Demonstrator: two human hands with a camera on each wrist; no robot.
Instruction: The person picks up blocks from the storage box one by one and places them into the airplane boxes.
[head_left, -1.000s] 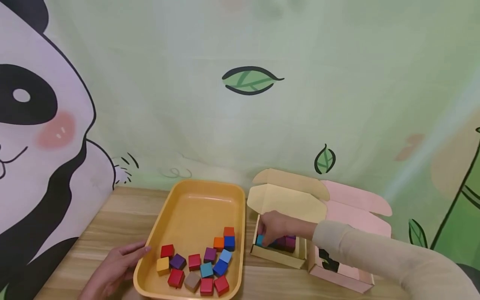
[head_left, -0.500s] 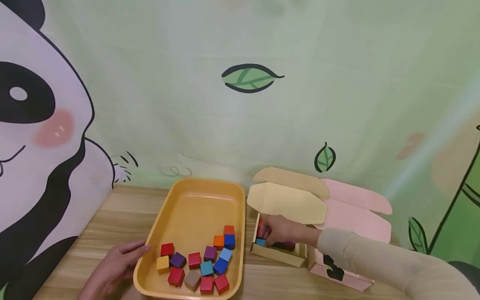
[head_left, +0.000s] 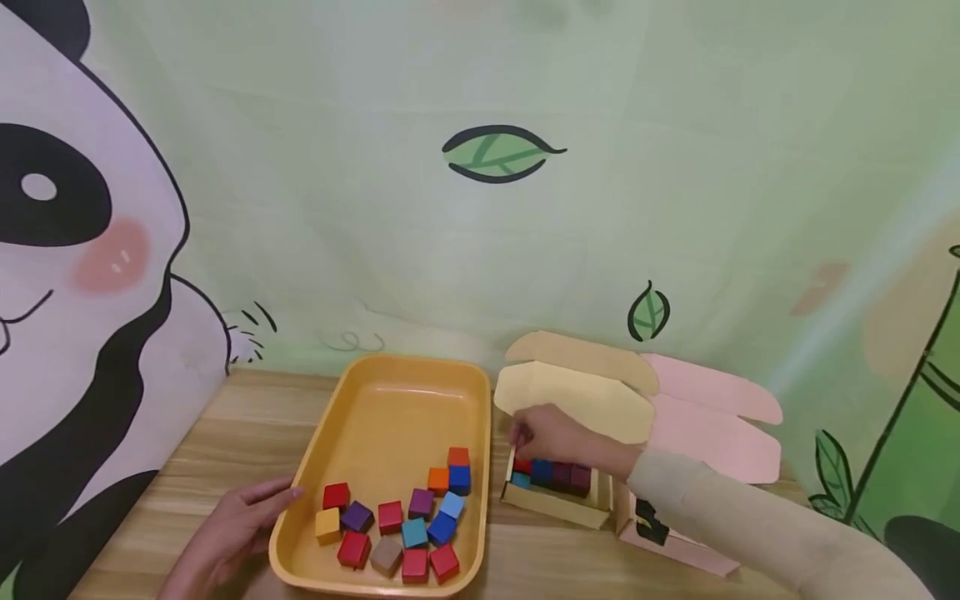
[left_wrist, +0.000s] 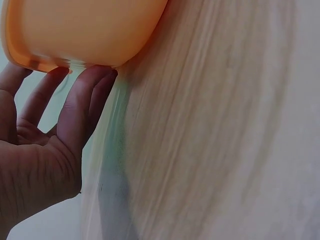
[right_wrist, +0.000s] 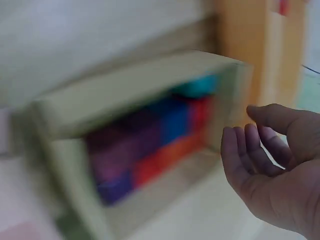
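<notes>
Beside the orange tray (head_left: 405, 417), my left hand (head_left: 232, 529) rests its fingertips on the left rim. The left wrist view shows the fingers of that hand (left_wrist: 45, 155) extended against the tray wall (left_wrist: 95, 35). Over the back left corner of the cream box (head_left: 555, 508) is my right hand (head_left: 562, 437), above the cubes. In the right wrist view this hand (right_wrist: 280, 160) has loosely bent fingers, thumb apart, with nothing between them. Purple (head_left: 580, 477), blue (head_left: 542, 470), red and teal cubes (head_left: 521, 480) sit packed in the box, blurred in the right wrist view.
Several coloured cubes lie in the tray's near half, including a yellow one (head_left: 327, 526) and a light blue one (head_left: 452, 505). A pink box (head_left: 675, 554) with its lid up stands right of the cream box, partly under the right sleeve (head_left: 720, 487).
My right hand has risen out of the cream box toward its back left corner, uncovering red and blue cubes inside. The left hand has stayed at the tray rim.
</notes>
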